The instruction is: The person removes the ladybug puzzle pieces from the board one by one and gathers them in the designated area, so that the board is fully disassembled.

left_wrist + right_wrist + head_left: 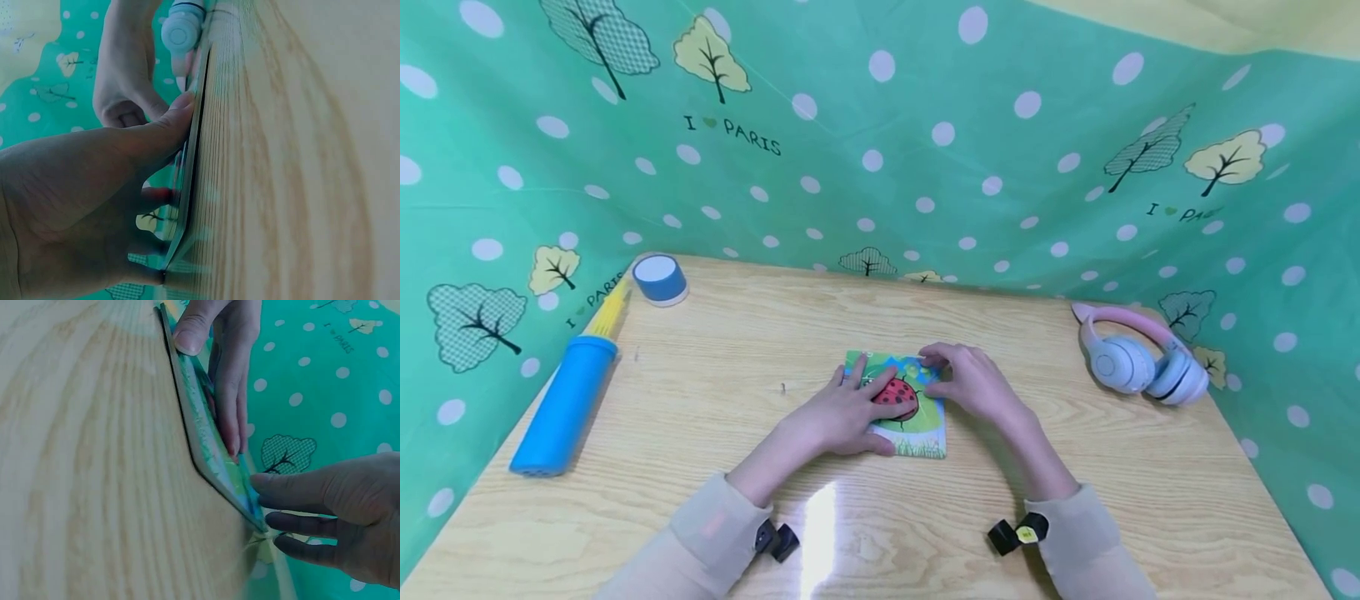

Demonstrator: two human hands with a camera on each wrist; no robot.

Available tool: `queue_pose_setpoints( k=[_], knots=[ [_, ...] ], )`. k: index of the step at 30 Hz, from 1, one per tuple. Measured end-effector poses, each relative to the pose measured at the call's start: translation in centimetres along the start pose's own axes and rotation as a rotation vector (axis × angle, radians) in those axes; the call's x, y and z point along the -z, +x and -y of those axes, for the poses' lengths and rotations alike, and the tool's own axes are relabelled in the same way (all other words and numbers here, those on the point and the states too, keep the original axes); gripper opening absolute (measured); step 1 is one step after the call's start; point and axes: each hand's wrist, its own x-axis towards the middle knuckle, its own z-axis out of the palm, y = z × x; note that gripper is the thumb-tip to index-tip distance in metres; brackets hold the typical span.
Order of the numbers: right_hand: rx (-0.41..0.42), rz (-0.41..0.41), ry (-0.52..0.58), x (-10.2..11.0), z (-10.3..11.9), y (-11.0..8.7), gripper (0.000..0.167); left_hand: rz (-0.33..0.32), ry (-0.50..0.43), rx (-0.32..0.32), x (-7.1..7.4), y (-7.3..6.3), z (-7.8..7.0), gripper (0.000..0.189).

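A thin square ladybug picture board [917, 446], with a red spotted ladybug on green, lies flat on the table. My left hand [853, 417] rests on its left half with fingers spread, partly covering the ladybug. In the left wrist view the left thumb [181, 103] lies along the board's near edge. My right hand [973, 379] is at the board's upper right corner. Its thumb is over the picture and its fingers are by the far edge, as the right wrist view also shows; whether they pinch anything is hidden.
A blue hand pump [565, 408] with a yellow nozzle lies at the left. Behind it stands a blue and white round roll or tub [660, 281]. Pink and light-blue headphones [1123, 362] sit at the right. A green dotted cloth [910, 183] hangs around the wooden table [737, 333].
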Motion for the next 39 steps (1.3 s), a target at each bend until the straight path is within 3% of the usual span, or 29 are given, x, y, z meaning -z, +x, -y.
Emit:
queue_pose_setpoints(
  k=[6, 15, 22, 39],
  knots=[
    [0.002, 0.003, -0.034, 0.23, 0.36, -0.16, 0.047, -0.002, -0.005, -0.003, 0.08, -0.1, 0.04, 0.065],
    [0.057, -0.024, -0.192, 0.24, 0.51, -0.4, 0.043, -0.008, 0.005, 0.0, 0.16, -0.03, -0.03, 0.066],
    [0.07, -0.037, -0.126, -0.27, 0.59, -0.19, 0.047, -0.013, 0.007, 0.002, 0.16, -0.05, -0.02, 0.066],
    [0.056, 0.043, 0.033, -0.69, -0.18, 0.36, 0.052, -0.013, 0.003, 0.001, 0.32, -0.27, -0.11, 0.066]
  ],
)
